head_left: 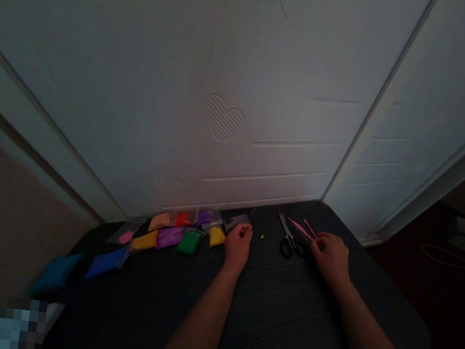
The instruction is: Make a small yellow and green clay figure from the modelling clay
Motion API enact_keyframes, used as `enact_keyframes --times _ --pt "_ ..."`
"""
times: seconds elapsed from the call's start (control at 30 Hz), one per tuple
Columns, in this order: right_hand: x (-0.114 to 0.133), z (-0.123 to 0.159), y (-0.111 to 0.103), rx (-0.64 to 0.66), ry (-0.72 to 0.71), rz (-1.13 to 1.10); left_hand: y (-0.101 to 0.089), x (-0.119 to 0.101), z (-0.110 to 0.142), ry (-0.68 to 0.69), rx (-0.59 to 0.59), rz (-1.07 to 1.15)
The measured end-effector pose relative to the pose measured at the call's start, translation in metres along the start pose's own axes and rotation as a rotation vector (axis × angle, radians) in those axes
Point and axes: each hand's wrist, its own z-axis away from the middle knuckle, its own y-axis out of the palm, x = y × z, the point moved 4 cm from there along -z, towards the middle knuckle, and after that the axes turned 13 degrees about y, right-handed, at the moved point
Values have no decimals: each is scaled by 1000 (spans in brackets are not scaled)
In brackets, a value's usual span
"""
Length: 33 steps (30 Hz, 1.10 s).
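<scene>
Right grip point(331, 256) is curled at the near ends of the pink tools point(301, 228), can't tell if pinching, and they're right of the scissors point(290, 236), slanting toward the scissors' tips.

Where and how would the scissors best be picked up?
By the black handles, probably coming from the person's side of the table: the scissors lie with the loops toward the person and the blades pointing toward the white panel. The right hand is nearer the loops than the left, so it seems the easier choice.
</scene>
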Motion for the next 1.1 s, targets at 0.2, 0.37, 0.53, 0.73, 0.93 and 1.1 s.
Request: enact_keyframes --times 0.2,0.37,0.53,0.73,0.93,1.1 --pt "-2 -1 3 14 9 16 -1 -2 0 2 -7 12" --pt "-5 -2 6 10 33 37 0 -1 1 8 -10 23" --pt "-5 -2 7 9 33 50 -1 3 2 12 -6 27" --pt "0 1 4 17 16 67 0 2 1 14 -3 21" --pt "3 4 3 14 13 84 1 -1 1 4 9 20" --pt "5 4 1 -3 19 99 0 -2 1 2 13 16"
